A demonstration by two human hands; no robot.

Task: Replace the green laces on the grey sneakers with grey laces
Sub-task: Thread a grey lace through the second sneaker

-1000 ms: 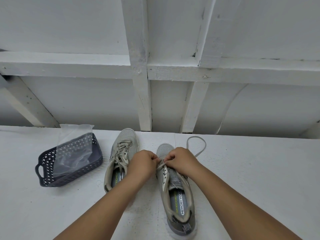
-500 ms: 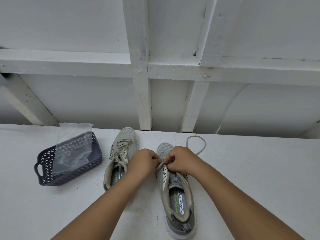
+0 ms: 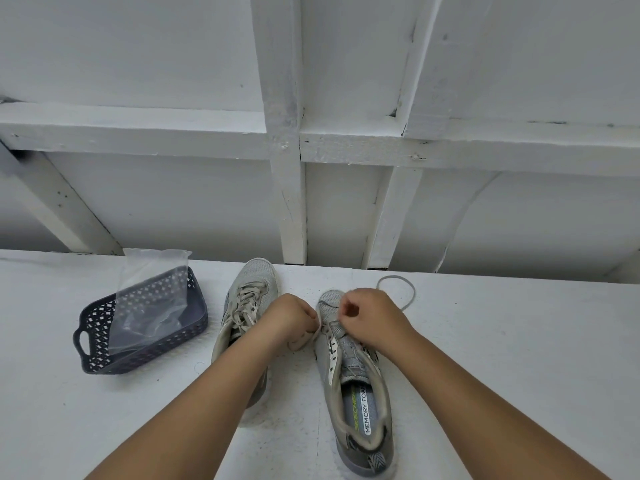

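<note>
Grey mesh sneaker with printed insole, right of its laced twin on the white counter: long axis runs heel-near to toe-far, both hands at its toe-end eyelets, left hand and right hand slightly apart, each pinching pale lace.

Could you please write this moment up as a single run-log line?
step: lacing right sneaker | left hand: pinching lace end | right hand: pinching lace | left sneaker: laced | basket: holds plastic bag
</note>
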